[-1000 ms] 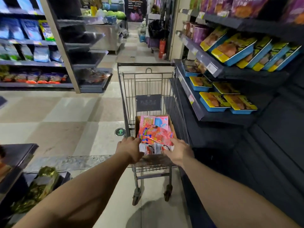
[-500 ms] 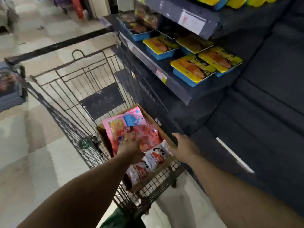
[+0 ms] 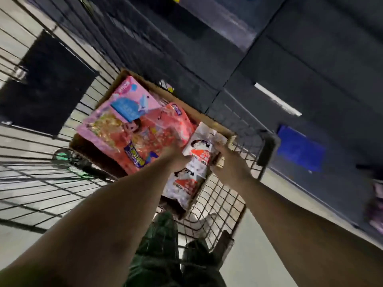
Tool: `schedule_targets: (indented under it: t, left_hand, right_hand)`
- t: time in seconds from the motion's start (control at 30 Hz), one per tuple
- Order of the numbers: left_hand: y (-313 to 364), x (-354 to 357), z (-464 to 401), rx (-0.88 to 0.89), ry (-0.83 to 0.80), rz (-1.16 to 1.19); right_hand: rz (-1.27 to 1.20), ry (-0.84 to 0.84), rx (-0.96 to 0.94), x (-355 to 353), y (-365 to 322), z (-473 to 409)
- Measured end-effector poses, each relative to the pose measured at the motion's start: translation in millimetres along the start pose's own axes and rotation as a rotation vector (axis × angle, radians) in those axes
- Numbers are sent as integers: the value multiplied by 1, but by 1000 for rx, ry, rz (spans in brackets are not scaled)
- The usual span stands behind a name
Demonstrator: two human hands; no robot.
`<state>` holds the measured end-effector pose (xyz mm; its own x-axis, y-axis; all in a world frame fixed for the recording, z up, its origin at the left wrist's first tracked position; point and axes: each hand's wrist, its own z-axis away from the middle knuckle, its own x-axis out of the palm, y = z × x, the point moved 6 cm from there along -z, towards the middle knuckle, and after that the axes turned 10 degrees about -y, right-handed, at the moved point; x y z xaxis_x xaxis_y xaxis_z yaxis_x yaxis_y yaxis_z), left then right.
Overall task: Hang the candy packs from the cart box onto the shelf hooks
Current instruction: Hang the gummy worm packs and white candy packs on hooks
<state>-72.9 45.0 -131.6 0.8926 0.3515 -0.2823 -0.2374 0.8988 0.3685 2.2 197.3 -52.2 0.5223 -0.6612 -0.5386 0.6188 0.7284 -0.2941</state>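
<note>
The wire cart (image 3: 217,204) now fills the view from above, so the person has closed in to pick. In its cardboard box (image 3: 209,119), white candy packs (image 3: 196,160) lie lengthwise along the near right wall. Left hand (image 3: 176,156) and right hand (image 3: 230,164) touch them; blur hides any grip.

A shop aisle: a wire shopping cart (image 3: 51,183) carrying a cardboard box (image 3: 215,123) of bright candy packs (image 3: 145,125) stands beside dark store shelving (image 3: 310,59) on a tiled floor (image 3: 12,21)
</note>
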Motion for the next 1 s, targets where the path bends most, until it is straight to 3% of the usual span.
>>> schedule_targets:
  t: [0.2,0.5,0.63,0.83,0.93,1.0]
  left_hand:
    - [17,11,-33,-49,-28,227]
    - [33,21,-40,-1,29,33]
    - [32,24,-43,-27,-41,143]
    - [32,34,-36,7,-179,39]
    - [20,20,-15,13,-192,18]
    - [7,6,7,106,-200,43]
  right_hand:
    - [-152,37,73,20,19,-13]
    - [-282,18,150,30,27,-5]
    - [-334,13,148,32,24,-3]
    - [-374,0,170,40,25,-2]
    - [-454,56,193,40,27,1]
    - [-607,130,245,37,30,2]
